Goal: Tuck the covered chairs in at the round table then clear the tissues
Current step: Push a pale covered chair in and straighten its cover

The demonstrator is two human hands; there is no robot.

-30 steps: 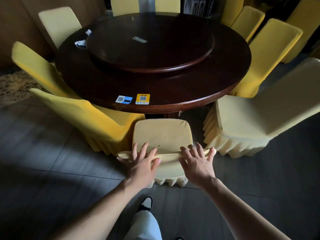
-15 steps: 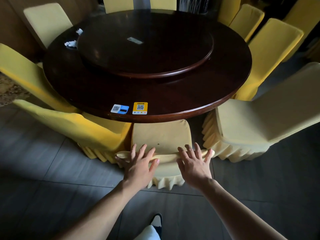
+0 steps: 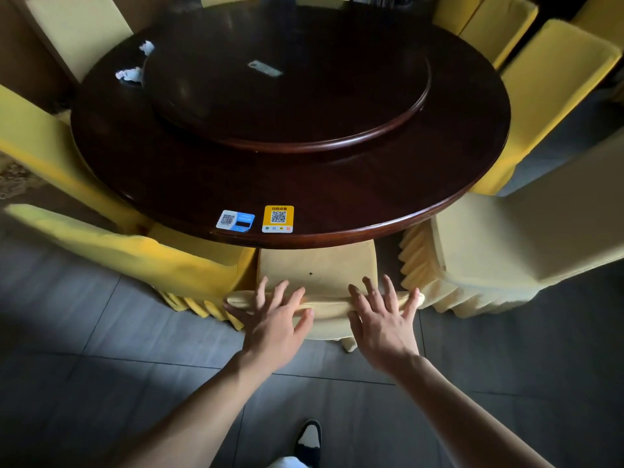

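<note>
A yellow-covered chair [image 3: 317, 265] stands directly in front of me, its seat partly under the dark round table [image 3: 337, 211]. My left hand [image 3: 273, 319] and my right hand [image 3: 385, 319] both lie flat over the top of its backrest, fingers spread and draped over the edge. Two crumpled white tissues lie on the table's far left: one tissue [image 3: 128, 75] beside the raised turntable [image 3: 287, 96], the other tissue [image 3: 147, 46] a little farther back.
More yellow-covered chairs ring the table: one chair [image 3: 135, 255] close on the left, a pale chair [image 3: 506, 244] standing out from the table on the right. Two QR stickers [image 3: 256, 219] sit at the table's near edge. Dark floor tiles and my shoe [image 3: 309, 440] lie below.
The chair has slid farther under the table with both hands on its backrest, and I have stepped closer, so the table fills more of the view.
</note>
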